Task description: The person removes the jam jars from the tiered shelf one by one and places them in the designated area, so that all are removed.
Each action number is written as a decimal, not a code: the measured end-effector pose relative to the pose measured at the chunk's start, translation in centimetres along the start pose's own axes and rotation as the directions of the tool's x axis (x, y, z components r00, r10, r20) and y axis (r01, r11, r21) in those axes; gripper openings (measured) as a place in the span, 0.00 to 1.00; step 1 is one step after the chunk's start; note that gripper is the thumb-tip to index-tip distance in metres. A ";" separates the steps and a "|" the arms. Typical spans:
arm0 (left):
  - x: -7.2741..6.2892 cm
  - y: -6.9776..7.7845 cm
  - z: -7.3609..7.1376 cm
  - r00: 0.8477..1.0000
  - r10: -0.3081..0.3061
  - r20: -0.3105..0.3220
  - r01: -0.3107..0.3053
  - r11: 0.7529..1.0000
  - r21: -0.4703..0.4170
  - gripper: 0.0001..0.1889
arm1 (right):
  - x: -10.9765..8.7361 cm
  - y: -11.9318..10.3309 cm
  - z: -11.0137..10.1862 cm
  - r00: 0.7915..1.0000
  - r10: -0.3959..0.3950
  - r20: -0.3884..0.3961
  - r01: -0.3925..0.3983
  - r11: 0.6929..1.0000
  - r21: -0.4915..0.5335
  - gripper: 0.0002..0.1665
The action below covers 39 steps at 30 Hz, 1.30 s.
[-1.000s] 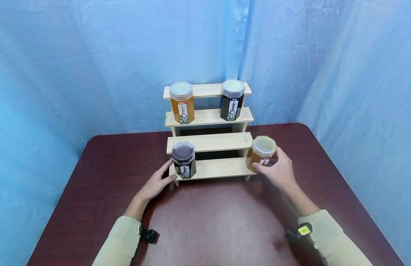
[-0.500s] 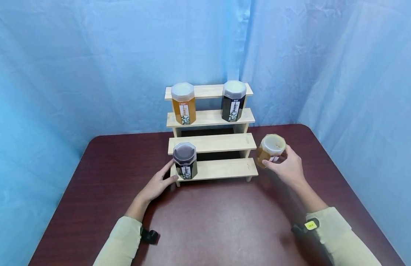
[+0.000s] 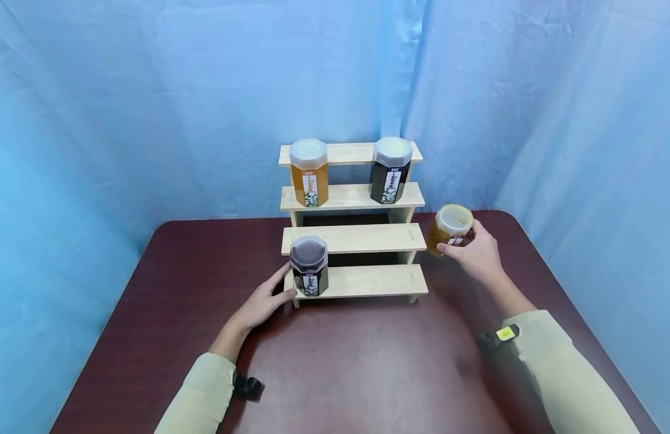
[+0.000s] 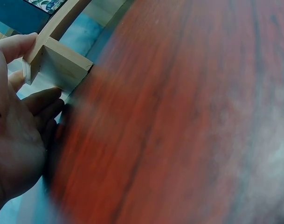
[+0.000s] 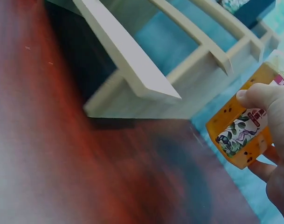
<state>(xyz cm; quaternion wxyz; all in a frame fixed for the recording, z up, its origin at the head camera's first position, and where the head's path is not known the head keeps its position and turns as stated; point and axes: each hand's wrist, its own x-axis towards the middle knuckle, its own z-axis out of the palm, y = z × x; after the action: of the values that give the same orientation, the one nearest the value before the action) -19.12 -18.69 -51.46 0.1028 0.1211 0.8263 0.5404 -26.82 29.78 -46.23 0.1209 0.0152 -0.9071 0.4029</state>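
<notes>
head view: pinching amber jar (image 3: 444,234) in right hand (image 3: 479,253), likely weighty, stiff and slick (best held round mid-body, below lid (image 3: 455,218)); with left hand (image 3: 264,303), loosely spread, touching rack (image 3: 373,281) end.

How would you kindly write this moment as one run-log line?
Right hand: holds amber jar, right of stand | Left hand: touches stand's left end | Lowest step: dark jar | Second-highest step: left amber jar, right dark jar
</notes>
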 end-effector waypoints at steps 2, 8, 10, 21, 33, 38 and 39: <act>0.0 -0.1 0.1 1.000 -0.001 0.002 0.001 1.000 0.002 0.40 | 0.9 0.1 0.1 1.000 0.018 0.012 -0.018 1.000 0.011 0.46; 0.1 -0.3 0.4 1.000 0.014 0.004 -0.014 1.000 -0.007 0.40 | 3.1 0.9 0.5 0.999 0.038 0.032 -0.038 0.999 0.029 0.47; 0.1 -0.4 0.4 1.000 0.016 0.000 -0.016 1.000 -0.012 0.39 | 3.7 1.2 0.7 0.998 0.049 0.041 -0.049 0.999 0.018 0.47; 0.0 -0.5 0.4 1.000 -0.011 0.023 0.012 0.999 -0.033 0.40 | 5.2 2.6 1.8 0.993 0.105 0.054 -0.104 0.994 -0.026 0.49; -1.4 3.2 -0.1 0.999 -0.032 0.032 0.033 0.999 -0.041 0.39 | 6.5 3.2 2.5 0.993 0.094 0.071 -0.095 0.995 0.014 0.46; -1.2 3.2 -0.3 0.999 -0.027 0.026 0.028 0.999 -0.038 0.39 | 6.9 3.4 2.7 0.993 0.091 0.072 -0.093 0.995 0.023 0.46; -1.1 3.2 -0.3 0.999 -0.024 0.024 0.025 0.999 -0.037 0.39 | 7.0 3.5 2.7 0.993 0.092 0.071 -0.094 0.995 0.020 0.46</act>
<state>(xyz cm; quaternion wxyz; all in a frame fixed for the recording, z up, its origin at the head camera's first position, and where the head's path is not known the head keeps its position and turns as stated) -17.87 -18.05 -48.40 0.1213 0.1155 0.8163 0.5527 -34.56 30.62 -48.87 0.0698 -0.0115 -0.9058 0.4179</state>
